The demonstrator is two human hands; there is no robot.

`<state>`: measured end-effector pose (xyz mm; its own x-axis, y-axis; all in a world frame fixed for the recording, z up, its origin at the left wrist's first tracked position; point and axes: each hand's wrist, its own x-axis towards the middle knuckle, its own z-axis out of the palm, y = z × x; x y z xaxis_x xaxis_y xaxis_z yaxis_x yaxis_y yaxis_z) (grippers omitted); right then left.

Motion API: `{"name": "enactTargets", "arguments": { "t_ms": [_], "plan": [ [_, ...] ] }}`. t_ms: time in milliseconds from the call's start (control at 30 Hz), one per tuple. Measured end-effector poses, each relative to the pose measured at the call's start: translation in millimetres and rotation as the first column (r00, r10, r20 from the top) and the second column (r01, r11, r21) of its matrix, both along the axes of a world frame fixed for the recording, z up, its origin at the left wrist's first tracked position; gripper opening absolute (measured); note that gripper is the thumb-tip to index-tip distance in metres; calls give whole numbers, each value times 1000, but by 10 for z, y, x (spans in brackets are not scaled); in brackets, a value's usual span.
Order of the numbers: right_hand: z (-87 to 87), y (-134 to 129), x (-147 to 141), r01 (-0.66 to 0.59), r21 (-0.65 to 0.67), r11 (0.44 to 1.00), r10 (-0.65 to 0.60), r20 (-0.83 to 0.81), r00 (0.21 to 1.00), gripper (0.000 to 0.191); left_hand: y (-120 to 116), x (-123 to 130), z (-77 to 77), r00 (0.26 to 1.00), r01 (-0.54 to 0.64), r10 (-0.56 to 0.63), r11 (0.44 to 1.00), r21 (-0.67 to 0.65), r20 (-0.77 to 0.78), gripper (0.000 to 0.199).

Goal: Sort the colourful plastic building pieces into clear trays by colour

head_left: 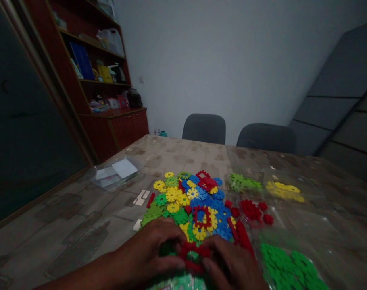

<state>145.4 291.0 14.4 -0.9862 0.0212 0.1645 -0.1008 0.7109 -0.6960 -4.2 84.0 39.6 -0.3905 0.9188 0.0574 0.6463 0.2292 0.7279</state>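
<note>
Both hands meet at the near edge of the table around a red plastic building piece [194, 257] with an open centre. My left hand [159, 245] pinches its left side between thumb and fingers. On the other side, my right hand [232, 262] grips the piece's right edge. Just beyond them spreads a heap of interlocking plastic pieces: yellow gear discs [173, 195], blue discs [221, 211], green discs [180, 216] and a red square frame [201, 216]. Below the hands shows a green-and-white patterned thing [180, 282], only partly visible.
Clear bags at the right hold green pieces [289, 266], red pieces [251, 211], yellow pieces [284, 191] and light-green pieces [244, 182]. At the left lies a clear bag with white cards [124, 168]. Two grey chairs [204, 127] stand behind the table [159, 151].
</note>
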Motion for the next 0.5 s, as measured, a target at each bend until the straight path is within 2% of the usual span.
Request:
{"name": "enactTargets", "arguments": {
  "t_ms": [100,233,367,500],
  "plan": [
    [201,149,-157,42,49,998,-44,36,998,19,-12,-101,45,998,-19,24,996,86,-65,12],
    [444,222,-475,123,166,978,-158,213,964,14,-23,-271,8,991,-44,59,992,116,-124,17],
    [481,236,-705,139,282,949,-216,262,941,22,-32,-388,-99,985,-35,60,987,158,-159,16],
    [438,250,-760,104,354,929,-219,304,927,23,-38,-440,-154,983,-20,51,985,171,-178,17]
  ]
}}
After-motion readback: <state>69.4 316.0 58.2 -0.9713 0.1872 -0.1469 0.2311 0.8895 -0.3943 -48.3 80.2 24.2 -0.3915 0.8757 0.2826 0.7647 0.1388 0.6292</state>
